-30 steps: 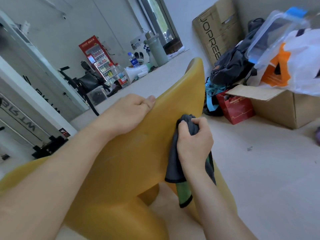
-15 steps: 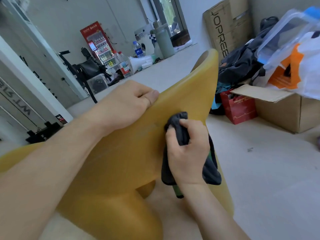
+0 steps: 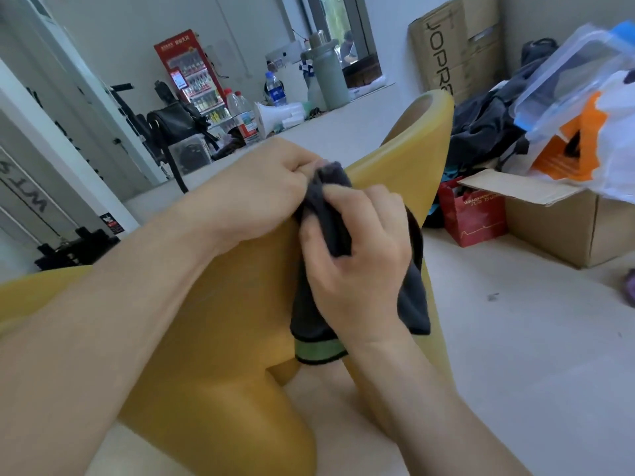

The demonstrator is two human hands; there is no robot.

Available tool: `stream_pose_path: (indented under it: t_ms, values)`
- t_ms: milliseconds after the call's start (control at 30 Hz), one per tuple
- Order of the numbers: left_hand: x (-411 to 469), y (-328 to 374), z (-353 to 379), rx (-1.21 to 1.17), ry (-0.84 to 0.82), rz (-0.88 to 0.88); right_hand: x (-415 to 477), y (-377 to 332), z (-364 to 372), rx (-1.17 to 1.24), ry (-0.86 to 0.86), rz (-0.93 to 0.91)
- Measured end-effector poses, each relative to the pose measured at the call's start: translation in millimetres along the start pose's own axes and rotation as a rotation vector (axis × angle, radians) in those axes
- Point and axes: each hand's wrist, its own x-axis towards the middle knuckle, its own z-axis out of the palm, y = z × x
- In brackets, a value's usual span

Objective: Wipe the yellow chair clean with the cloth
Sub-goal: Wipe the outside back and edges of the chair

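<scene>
Yellow plastic chair (image 3: 223, 304), seen from behind its back, fills the lower left of the head view and stands on a pale floor (image 3: 515, 338). The left hand (image 3: 254, 187) sits on the upper rim of the back; its grip is closed on the chair, fingers curled over the rim to the far side, where they are hidden. The right hand (image 3: 360, 255) holds a dark cloth (image 3: 307, 314); its grip is wrapped tightly round the bunched upper part, and the loose end with a green band (image 3: 318, 352) hangs below the wrist. The cloth is pressed against the back of the chair at the rim, its top touching the left thumb.

Compared with half a second ago, the right hand and cloth have risen along the back. Then they lay below the rim, apart from the left hand; now the two hands meet. The left hand keeps its place on the rim.

Right of the chair stand a red bag (image 3: 474, 214) and an open cardboard box (image 3: 567, 228). A red vending machine (image 3: 192, 73) stands against the far wall.
</scene>
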Motion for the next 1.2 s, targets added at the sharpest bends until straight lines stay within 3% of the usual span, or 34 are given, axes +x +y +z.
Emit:
stream_pose_path:
  t_ms: [100,200,300,433,500,567,667,700,733,833,900,967,1100,1133,1200]
  values:
    - [-2,2,0,0.009,-0.013,0.019,-14,15,-2,-0.015,-0.002,-0.029]
    - [-5,2,-1,0.02,-0.069,0.008,-56,43,-17,-0.155,-0.048,0.12]
    - [-4,3,0,0.03,-0.069,0.035,-44,33,-17,-0.105,-0.064,0.233]
    - [-4,2,1,0.014,-0.009,0.037,13,4,-4,-0.028,-0.061,0.013]
    - [-5,3,1,0.002,-0.023,0.034,6,13,-2,-0.013,-0.033,0.011]
    - [-7,5,0,0.011,-0.05,0.009,-9,44,-7,-0.015,0.025,0.169]
    - [-8,8,3,0.039,-0.059,-0.003,1,94,-23,0.002,0.151,0.647]
    - [-8,8,3,0.044,-0.053,-0.003,5,96,-21,-0.005,0.158,0.696]
    - [-8,8,4,0.047,-0.052,-0.004,5,81,-18,-0.019,0.162,0.643]
    - [-7,7,2,0.029,-0.01,0.034,-13,10,6,0.016,0.073,0.202]
    - [-8,8,2,0.01,-0.006,0.05,-11,-1,10,0.014,0.023,0.044]
    - [-9,9,3,0.0,-0.007,0.055,9,28,6,0.008,0.103,0.099]
    - [-9,10,4,0.047,-0.009,0.062,50,85,-7,0.027,0.26,0.425]
    - [-9,10,4,0.051,-0.001,0.059,47,84,-6,0.011,0.263,0.453]
    - [-9,9,5,0.044,0.018,0.054,25,66,2,-0.03,0.241,0.332]
